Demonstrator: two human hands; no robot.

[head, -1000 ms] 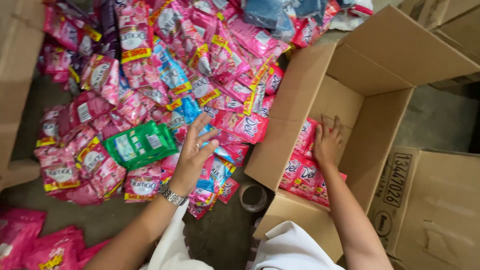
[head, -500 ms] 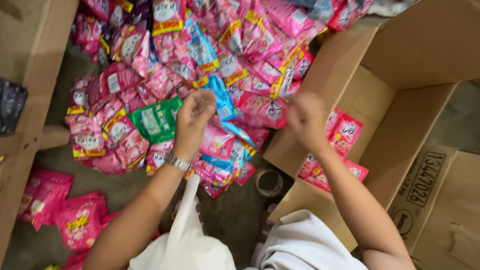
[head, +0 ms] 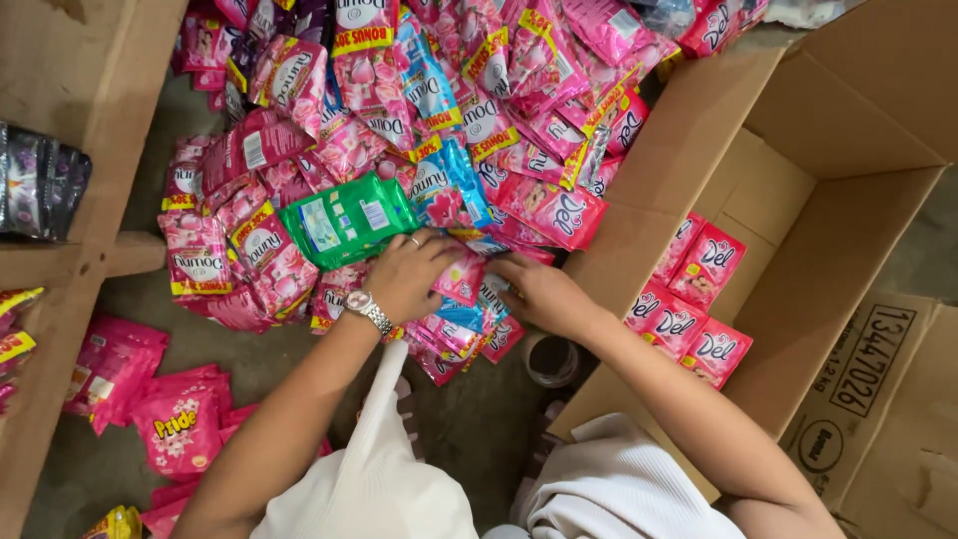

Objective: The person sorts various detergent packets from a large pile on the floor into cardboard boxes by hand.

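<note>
Pink sachets (head: 269, 255) heaped with blue ones (head: 449, 190), one green packet (head: 344, 220), beside a brown carton (head: 838, 250).

A stockroom or packing area; heaped pink sachets (head: 399, 120), open cardboard box (head: 838, 190), bare concrete floor (head: 469, 429).

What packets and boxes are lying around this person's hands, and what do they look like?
Pink sachets: heaped on the floor, flat, glossy.
Green sachet: flat on the heap, beside the left hand.
Blue sachets: among the pink.
Cardboard box: open, brown, holding pink packets.
Right hand: on the heap.
</note>
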